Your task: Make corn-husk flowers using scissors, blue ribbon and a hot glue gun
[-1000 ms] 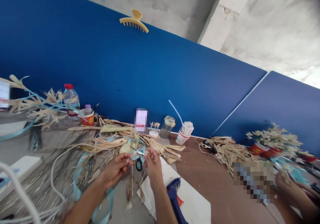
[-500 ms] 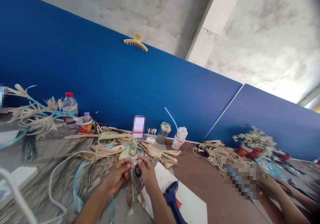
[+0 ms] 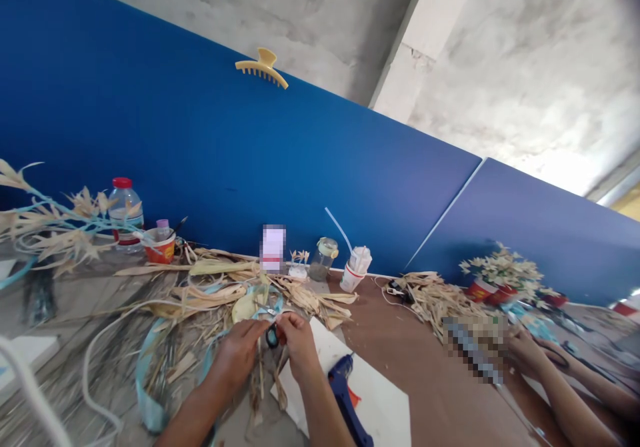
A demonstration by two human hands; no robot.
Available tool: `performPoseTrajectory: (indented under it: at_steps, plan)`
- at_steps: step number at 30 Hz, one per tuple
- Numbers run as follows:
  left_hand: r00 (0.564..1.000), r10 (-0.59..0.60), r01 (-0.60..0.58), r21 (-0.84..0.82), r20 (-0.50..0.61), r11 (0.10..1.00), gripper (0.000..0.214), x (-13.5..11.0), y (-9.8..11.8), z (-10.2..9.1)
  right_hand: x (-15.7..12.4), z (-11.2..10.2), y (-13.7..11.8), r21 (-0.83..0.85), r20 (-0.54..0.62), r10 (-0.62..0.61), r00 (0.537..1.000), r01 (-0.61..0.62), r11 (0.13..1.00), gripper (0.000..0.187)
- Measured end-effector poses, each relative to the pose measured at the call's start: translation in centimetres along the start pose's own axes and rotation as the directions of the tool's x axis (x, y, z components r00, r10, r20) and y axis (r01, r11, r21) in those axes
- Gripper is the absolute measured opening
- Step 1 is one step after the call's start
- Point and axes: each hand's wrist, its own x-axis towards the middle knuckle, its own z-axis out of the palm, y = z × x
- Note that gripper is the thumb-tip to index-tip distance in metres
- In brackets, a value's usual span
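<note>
My left hand (image 3: 243, 347) is closed over the table, its fingertips pinched together close to my right hand. What those fingers hold is too small to make out. My right hand (image 3: 297, 344) is closed around a pair of small scissors (image 3: 271, 336); the dark finger loop shows between the two hands and the short metal blades point up and away. Just beyond the hands lie dried corn husks (image 3: 215, 294) and a pale rounded husk piece (image 3: 243, 308). A blue glue gun (image 3: 345, 397) rests on a white board (image 3: 385, 394) right of my right forearm.
Along the blue partition (image 3: 200, 134) stand a red-capped bottle (image 3: 125, 214), a red cup (image 3: 161, 250), a glass jar (image 3: 323, 260) and a white cup (image 3: 352, 278). A white cable (image 3: 95, 354) loops at left. Another person's hands (image 3: 530, 354) work at right beside a husk pile (image 3: 430, 297).
The left hand has turned over, its back now facing up, and its fingers have closed. The scissor blades now show beyond my fingertips. The whole view has shifted slightly.
</note>
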Motion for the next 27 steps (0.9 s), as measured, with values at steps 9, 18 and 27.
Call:
performPoseTrajectory:
  at_steps: [9, 18, 27]
  plan:
    - [0.973, -0.224, 0.204, -0.238, -0.06, 0.95, 0.034, 0.4, 0.6, 0.2, 0.7, -0.4, 0.4, 0.061, -0.057, -0.062, 0.996, 0.066, 0.996, 0.016]
    - [0.854, -0.411, 0.52, -0.564, 0.319, 0.642, 0.054, 0.7, 1.0, -0.1, 0.6, -0.4, 0.7, -0.032, 0.055, -0.084, 0.995, 0.086, 0.996, 0.019]
    - [0.843, -0.445, 0.531, -0.588, 0.301, 0.609, 0.034, 0.7, 0.7, 0.0, -0.1, -0.2, -0.1, -0.125, 0.09, -0.108, 0.99, 0.119, 0.985, 0.017]
